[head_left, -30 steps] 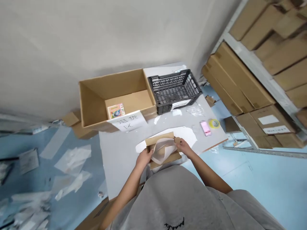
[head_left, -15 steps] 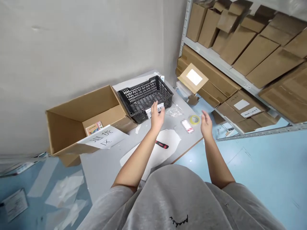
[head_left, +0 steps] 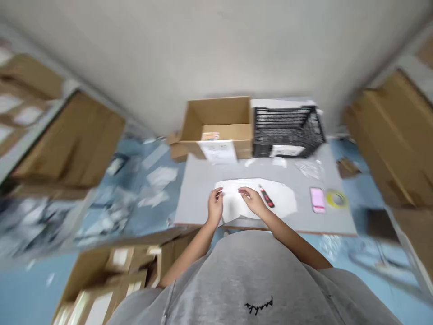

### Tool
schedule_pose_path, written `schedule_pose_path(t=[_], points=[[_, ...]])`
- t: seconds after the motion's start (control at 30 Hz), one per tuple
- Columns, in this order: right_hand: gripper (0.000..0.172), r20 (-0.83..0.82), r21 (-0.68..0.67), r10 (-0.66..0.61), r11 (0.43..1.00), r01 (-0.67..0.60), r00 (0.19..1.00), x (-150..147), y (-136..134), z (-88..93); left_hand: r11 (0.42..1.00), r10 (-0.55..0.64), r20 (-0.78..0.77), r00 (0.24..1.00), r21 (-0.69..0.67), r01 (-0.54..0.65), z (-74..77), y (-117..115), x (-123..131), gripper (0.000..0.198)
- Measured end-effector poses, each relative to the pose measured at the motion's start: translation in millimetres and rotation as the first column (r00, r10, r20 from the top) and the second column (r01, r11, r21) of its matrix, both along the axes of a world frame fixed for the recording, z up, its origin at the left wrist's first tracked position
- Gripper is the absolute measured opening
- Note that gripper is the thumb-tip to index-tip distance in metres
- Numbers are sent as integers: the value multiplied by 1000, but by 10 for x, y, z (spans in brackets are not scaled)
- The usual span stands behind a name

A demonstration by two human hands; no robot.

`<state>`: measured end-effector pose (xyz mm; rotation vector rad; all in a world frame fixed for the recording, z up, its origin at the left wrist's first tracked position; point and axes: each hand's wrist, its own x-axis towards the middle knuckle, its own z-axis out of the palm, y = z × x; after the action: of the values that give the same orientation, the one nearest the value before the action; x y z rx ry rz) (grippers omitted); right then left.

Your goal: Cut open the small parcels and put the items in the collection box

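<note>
— At the table's (head_left: 199, 189) near edge, what has been changed?
— Both hands have been brought down from the black crate (head_left: 287, 128) onto the white sheet (head_left: 280, 198): the left hand (head_left: 215, 206) and right hand (head_left: 252, 201) are laid on it, so it is now the thing handled.
— And the fingers?
— Loosely curled; whether the sheet is pinched cannot be told through the blur.
— The sheet itself?
— Flat, pale, ragged-edged, with a red-and-black cutter (head_left: 266, 197) laid on it beside the right hand.

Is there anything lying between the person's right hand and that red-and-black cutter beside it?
Nothing visible. The right hand is over the white sheet, and the cutter lies on that same sheet close to the hand's right side, with only bare sheet between them.
</note>
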<state>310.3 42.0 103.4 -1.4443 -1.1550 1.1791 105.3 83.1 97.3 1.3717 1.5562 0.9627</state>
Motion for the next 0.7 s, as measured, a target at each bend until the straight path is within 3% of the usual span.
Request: schedule_pose_path(t=[0.13, 0.27, 0.37, 0.53, 0.6, 0.7], points=[[25, -19, 12, 365, 931, -365, 931, -905, 235, -97, 953, 301, -6, 954, 45, -301, -39, -414, -766, 23], [26, -4, -26, 646, 763, -646, 764, -1967, 302, -138, 791, 608, 2, 794, 87, -606, -93, -954, -1700, 24], [26, 10, -62, 783, 621, -782, 621, -2826, 169, -180, 598, 798, 25, 602, 78, -797, -221, -1499, -2439, 22], [33, 79, -76, 907, 419, -905, 414, -4235, -159, -327, 174, 985, 18, 174, 7, -985, -565, -2460, -3650, 24], [35, 85, -96, 932, 360, -928, 353, -4801, -277, -423, 29, 1000, 9, 29, -13, -1000, -698, -2812, -4144, 24], [35, 27, -165, 944, 330, -930, 330, -5675, -422, -620, -124, 992, 18, -127, -95, -988, -862, -3254, -4893, 23]])
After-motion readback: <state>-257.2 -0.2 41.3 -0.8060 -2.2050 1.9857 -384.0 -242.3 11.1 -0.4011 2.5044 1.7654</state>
